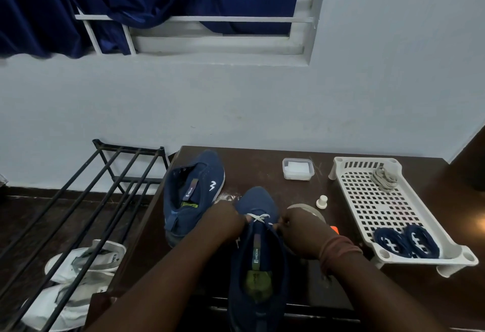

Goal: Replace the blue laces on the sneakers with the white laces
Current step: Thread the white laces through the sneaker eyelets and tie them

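Both hands' grips (227, 222) (299, 228) pinch white lace (258, 217), crossed on near blue sneaker (258, 253).

One head camera, looking forward and down from my wearer's eye level.

I see over both forearms to the left hand (227, 220) and right hand (299, 229), close below the lens at frame bottom. Beyond the hands the table (262, 158) runs to a wall (262, 108); the wide angle takes in a window (210, 29) well above them.
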Tool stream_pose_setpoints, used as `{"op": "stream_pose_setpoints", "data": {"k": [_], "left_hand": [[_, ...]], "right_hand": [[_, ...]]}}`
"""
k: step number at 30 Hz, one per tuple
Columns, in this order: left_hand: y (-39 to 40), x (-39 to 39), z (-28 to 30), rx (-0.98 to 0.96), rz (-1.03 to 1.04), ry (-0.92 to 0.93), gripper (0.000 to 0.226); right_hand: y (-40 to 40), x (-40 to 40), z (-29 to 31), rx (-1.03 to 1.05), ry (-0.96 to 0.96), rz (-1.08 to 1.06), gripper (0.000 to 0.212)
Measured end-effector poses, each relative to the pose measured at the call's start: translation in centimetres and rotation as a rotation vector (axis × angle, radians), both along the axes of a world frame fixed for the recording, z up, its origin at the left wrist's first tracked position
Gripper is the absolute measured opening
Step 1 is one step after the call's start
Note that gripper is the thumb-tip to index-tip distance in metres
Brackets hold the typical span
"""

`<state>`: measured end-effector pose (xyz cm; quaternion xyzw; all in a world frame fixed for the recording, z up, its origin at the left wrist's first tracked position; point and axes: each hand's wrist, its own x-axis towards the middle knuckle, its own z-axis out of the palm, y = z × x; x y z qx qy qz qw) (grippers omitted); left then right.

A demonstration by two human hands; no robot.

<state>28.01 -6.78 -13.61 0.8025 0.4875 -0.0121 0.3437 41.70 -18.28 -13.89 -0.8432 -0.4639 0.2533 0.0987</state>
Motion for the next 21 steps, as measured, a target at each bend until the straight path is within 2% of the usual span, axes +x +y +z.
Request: {"op": "stream_pose_setpoints", "data": {"k": [2,6,11,13,15,18,20,21], "left_hand": [[0.3,-0.3,0.1,0.067,0.024,-0.035,0.029],[0.4,-0.4,0.7,0.230,0.075,0.074,0.026],[0.3,-0.9,0.9,0.299,0.080,0.109,0.017],[0.5,-1.0,0.6,0.313,0.060,0.081,0.028],[0.2,-1.1,0.8,0.279,0.026,0.058,0.030],[-0.1,-1.2,1.3,0.330,-0.055,0.034,0.017],[-0.5,-1.1,1.8,0.384,-0.059,-0.030,0.027],[-0.7,-1.1,2.0,0.373,-0.060,-0.078,0.029]], "right_hand": [[-0.2,0.4,0.3,-0.020,-0.035,-0.008,0.025],[-0.3,0.8,1.1,-0.020,-0.085,-0.039,0.025],[-0.7,0.7,1.4,-0.079,-0.120,-0.051,0.025],[-0.6,0.7,0.9,-0.076,-0.123,-0.045,0.017],[-0.7,0.8,0.4,-0.095,-0.053,-0.078,0.012],[-0.9,0.7,0.9,-0.080,0.054,-0.093,0.030],[-1.0,0.6,2.4,-0.037,0.092,-0.107,0.039],[-1.1,0.4,3.3,-0.006,0.105,-0.106,0.037]]}}
